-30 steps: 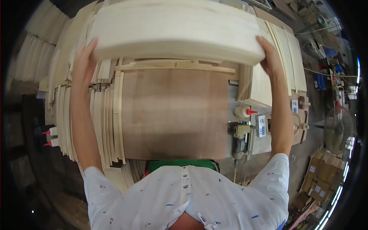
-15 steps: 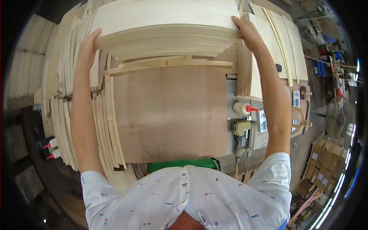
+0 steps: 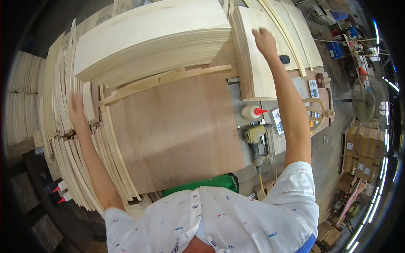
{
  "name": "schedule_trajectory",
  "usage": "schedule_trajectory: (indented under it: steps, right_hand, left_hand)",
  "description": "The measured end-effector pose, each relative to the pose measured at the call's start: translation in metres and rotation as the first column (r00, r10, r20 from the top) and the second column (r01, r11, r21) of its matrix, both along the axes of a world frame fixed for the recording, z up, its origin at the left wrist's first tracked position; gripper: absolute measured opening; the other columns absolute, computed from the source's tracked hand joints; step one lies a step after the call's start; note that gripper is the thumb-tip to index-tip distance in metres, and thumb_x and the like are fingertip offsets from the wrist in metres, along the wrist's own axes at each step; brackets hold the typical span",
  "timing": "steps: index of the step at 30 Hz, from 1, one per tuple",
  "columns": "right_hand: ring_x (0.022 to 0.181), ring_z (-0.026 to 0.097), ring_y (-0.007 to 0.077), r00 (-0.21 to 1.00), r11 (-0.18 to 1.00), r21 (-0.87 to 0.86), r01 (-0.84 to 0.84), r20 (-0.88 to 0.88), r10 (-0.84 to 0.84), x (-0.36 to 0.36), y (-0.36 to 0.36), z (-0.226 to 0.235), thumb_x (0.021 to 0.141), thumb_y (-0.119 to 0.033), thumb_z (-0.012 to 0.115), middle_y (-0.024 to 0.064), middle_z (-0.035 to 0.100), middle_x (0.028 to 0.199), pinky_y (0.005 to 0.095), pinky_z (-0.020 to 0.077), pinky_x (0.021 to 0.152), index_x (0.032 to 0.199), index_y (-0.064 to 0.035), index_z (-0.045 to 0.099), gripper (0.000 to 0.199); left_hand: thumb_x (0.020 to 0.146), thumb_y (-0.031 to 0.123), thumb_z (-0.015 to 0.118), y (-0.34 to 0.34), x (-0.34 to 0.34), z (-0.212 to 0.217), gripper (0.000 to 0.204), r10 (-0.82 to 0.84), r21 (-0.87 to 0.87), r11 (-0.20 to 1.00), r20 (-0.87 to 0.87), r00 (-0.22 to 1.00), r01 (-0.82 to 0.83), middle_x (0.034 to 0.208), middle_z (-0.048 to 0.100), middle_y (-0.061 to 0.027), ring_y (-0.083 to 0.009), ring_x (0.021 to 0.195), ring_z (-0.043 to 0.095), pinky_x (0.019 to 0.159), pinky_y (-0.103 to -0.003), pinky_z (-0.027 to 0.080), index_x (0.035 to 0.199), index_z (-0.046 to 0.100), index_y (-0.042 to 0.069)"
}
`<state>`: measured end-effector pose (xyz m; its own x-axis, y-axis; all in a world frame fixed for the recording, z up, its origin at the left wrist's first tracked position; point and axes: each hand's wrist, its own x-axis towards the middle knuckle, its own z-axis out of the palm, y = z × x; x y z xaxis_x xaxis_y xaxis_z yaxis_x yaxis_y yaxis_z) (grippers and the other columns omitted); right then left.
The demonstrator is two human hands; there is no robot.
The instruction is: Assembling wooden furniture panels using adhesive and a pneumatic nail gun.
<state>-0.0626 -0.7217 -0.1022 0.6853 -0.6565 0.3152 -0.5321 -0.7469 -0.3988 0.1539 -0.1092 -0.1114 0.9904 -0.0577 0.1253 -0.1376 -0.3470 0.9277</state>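
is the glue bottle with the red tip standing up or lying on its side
Lying on its side: the glue bottle rests lengthwise on the bench, red tip pointing right.

Woodworking shop, plywood/veneer assembly bench.
Stacks of pale curved plywood sheets and thin bent strips all around a brown work board. Glue bottle and pneumatic nail gun on the bench, cardboard boxes and a floor fan off to the side.
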Motion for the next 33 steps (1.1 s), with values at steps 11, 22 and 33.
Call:
schedule_trajectory:
  steps: [11, 22, 33]
  right_hand:
    - [0.102, 0.063, 0.0382, 0.894, 0.971, -0.131, 0.200, -0.381, -0.235, -0.004, 0.026, -0.055, 0.082, -0.042, 0.067, 0.0218, 0.066, 0.106, 0.0544, 0.0442, 0.087, 0.109, -0.0025, 0.062, 0.048]
    - [0.078, 0.066, 0.0187, 0.951, 0.968, 0.166, -0.190, 0.277, 0.139, -0.082, 0.042, 0.077, 0.091, -0.029, 0.051, 0.0139, 0.069, 0.089, 0.0325, 0.0513, 0.073, 0.111, 0.0047, 0.063, 0.040]
    - [0.090, 0.069, 0.0174, 0.681, 0.712, 0.294, -0.638, 0.647, 0.343, -0.242, 0.277, 0.156, 0.092, -0.020, 0.061, 0.0137, 0.070, 0.102, 0.0255, 0.0558, 0.072, 0.106, 0.0050, 0.062, 0.028]
  left_hand:
    - [0.092, 0.006, 0.060, 0.029, -0.314, -0.085, 0.042, -0.008, 0.039, 0.999, -0.547, 0.837, 0.035, 0.132, 0.056, -0.0154, -0.0238, 0.123, 0.053, 0.105, -0.035, 0.040, 0.132, 0.052, -0.003]
    - [0.088, 0.003, 0.061, 0.029, -0.332, -0.112, 0.030, -0.423, 0.098, 0.884, -0.247, 0.872, 0.457, 0.119, 0.063, -0.0149, -0.0234, 0.114, 0.059, 0.101, -0.034, 0.042, 0.118, 0.061, -0.003]
    - [0.086, 0.005, 0.068, 0.003, -0.392, -0.106, 0.047, -0.637, -0.321, 0.706, 0.103, 0.764, 0.632, 0.123, 0.061, -0.0146, -0.0230, 0.115, 0.059, 0.095, -0.034, 0.048, 0.130, 0.052, -0.001]
